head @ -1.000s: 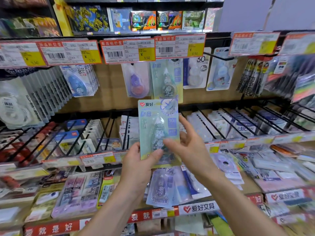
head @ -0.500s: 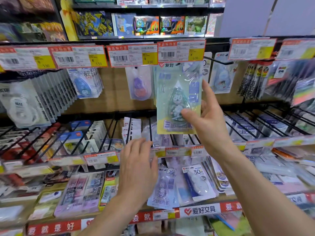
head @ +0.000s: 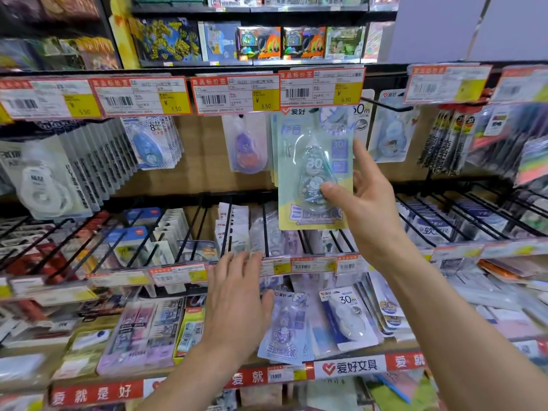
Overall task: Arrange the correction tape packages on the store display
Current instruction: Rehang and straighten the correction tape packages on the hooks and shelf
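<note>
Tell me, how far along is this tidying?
Done: packs hang on the top row, like the purple pack. In hand: the right hand pinches a green pack up there; whether it's hooked is unclear. Left: loose packs lie on the lower shelf by the open left hand.

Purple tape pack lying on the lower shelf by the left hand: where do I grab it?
I'd pinch the flat card at its upper left corner, coming from the left with the left hand. The purple pack lies face up on other packs, blister bulging mid-card, and that corner is bare, nearest the thumb.
</note>
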